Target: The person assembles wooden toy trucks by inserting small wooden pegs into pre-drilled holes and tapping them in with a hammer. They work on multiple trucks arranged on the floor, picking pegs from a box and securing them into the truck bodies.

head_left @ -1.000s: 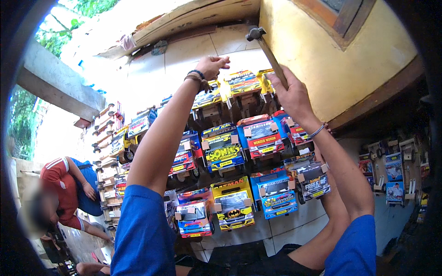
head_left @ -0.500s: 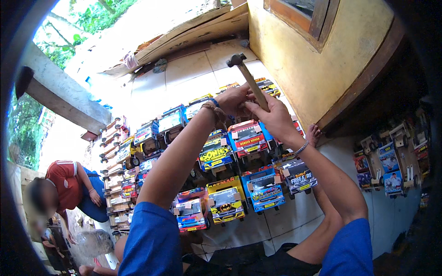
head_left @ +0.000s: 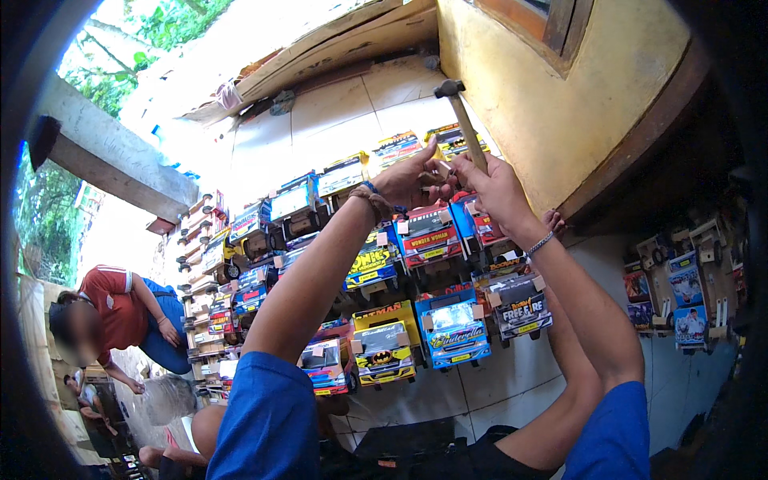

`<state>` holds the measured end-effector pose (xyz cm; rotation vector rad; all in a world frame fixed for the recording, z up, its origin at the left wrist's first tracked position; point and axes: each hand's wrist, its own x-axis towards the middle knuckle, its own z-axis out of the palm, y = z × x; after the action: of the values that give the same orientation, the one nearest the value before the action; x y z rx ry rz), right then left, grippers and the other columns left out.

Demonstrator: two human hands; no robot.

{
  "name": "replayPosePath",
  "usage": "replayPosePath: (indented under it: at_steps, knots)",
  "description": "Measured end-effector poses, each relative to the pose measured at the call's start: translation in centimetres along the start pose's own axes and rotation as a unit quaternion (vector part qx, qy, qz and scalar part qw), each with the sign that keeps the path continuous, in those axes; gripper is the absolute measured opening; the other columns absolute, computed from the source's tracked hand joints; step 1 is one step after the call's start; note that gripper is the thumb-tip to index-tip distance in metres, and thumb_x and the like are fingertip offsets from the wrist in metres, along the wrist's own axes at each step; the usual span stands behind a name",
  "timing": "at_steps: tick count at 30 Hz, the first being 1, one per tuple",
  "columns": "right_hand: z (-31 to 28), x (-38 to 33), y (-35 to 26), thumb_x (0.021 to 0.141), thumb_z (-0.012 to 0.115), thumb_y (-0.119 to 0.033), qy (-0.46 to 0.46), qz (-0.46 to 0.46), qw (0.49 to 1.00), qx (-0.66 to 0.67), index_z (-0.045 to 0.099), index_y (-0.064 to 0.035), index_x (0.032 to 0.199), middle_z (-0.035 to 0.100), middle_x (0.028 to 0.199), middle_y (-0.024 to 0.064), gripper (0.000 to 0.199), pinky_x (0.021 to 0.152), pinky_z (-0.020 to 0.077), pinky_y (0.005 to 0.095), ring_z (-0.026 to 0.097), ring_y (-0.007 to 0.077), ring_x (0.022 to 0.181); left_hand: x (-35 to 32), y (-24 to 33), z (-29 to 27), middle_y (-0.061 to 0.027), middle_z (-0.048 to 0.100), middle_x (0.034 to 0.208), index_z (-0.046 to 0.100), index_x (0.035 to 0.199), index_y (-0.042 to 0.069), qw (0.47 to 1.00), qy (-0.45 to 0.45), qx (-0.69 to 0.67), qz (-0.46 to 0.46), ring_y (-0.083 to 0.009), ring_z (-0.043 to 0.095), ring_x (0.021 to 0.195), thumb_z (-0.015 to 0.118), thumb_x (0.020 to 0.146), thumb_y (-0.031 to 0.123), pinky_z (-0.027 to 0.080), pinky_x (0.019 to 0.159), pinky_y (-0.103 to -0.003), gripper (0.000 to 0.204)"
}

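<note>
Gripping a hammer [head_left: 464, 120] by its wooden handle, a worker's right hand [head_left: 498, 188] lifts the tool over rows of painted toy trucks, its head pointing away from the body. The right grip is clenched low on the handle, apparently to keep the head clear of the toys while the fingertips stay near the other hand.

Just left of the hammer, the left hand [head_left: 410, 182] curls its fingers close to those of the right, as though for fine work; whether that grip holds anything small cannot be told.

Nearer the body than the hammer stands a red toy truck [head_left: 430, 238], and closer in still, a light-blue toy truck [head_left: 455, 330] between a yellow toy truck [head_left: 384, 350] and a dark-grey toy truck [head_left: 516, 307]. Their fronts face the worker, perhaps so each is easily checked. All rest on a tiled floor [head_left: 444, 396].

Beyond and right of the hammer rises a yellow wall [head_left: 560, 104]. Far to the hammer's left, beside closely ranked wooden truck frames [head_left: 194, 240], is a co-worker in a red shirt [head_left: 124, 308].
</note>
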<state>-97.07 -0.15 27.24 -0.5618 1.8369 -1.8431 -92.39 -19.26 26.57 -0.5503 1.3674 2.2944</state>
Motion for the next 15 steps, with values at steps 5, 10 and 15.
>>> replayPosePath:
  at_steps: [5,10,15]
  knots:
    - [0.3,2.7,1.0,0.094,0.067,-0.032,0.054,0.083,0.985,0.143,0.056,-0.007,0.095,0.046,0.074,-0.0022,0.027,0.043,0.0356,0.0199,0.042,0.0049,0.058,1.1,-0.5,-0.5,0.0012,0.067,0.096,0.065,0.098,0.009,0.993,-0.019,-0.043,0.112,-0.0054,0.058,0.07,0.06,0.098,0.04,0.048,0.057,-0.021,0.031]
    - [0.3,6.2,2.3,0.095,0.066,-0.03,0.099,0.123,0.972,0.176,0.059,-0.0079,0.105,0.046,0.08,-0.0031,0.026,0.042,0.0308,0.018,0.038,0.0024,0.06,3.6,1.0,-2.2,0.0052,0.066,0.098,0.068,0.112,0.011,0.987,0.056,0.017,0.149,-0.0034,0.052,0.065,0.068,0.094,0.029,0.047,0.057,-0.02,0.025]
    - [-0.6,8.1,3.1,0.093,0.068,-0.028,0.084,0.13,0.971,0.184,0.06,-0.0065,0.112,0.046,0.08,-0.0034,0.029,0.042,0.0306,0.0175,0.038,0.003,0.06,5.4,2.1,-3.8,0.0044,0.064,0.092,0.069,0.109,0.007,0.974,0.141,0.091,0.155,-0.0025,0.053,0.069,0.072,0.091,0.029,0.048,0.057,-0.018,0.028]
